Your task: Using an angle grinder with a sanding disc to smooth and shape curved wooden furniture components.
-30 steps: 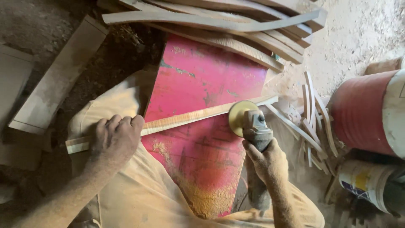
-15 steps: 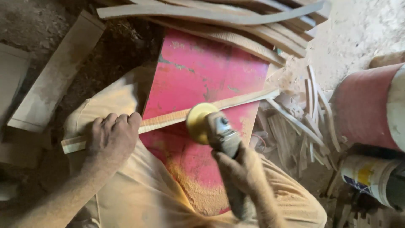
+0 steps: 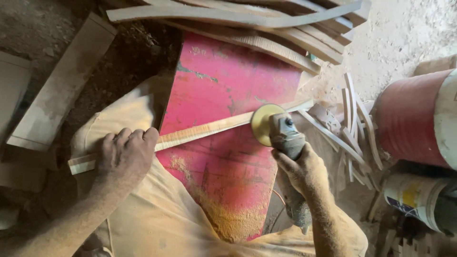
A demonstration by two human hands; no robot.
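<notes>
Curved wooden strip [image 3: 209, 129] lying across a red board [image 3: 223, 157], pinned under the closed left hand [image 3: 124, 157]. Right hand [image 3: 304, 171] wrapped around an angle grinder [image 3: 285, 138]; its yellow disc [image 3: 262, 123] apparently touching the strip beyond the fingertips.

That wood strip [image 3: 204, 129] looks pale, matt and striped in the grain. The red board [image 3: 228, 85] under it has scuffed, chipped paint dusted with sawdust; the grinder [image 3: 285, 138] is dull grey metal.
</notes>
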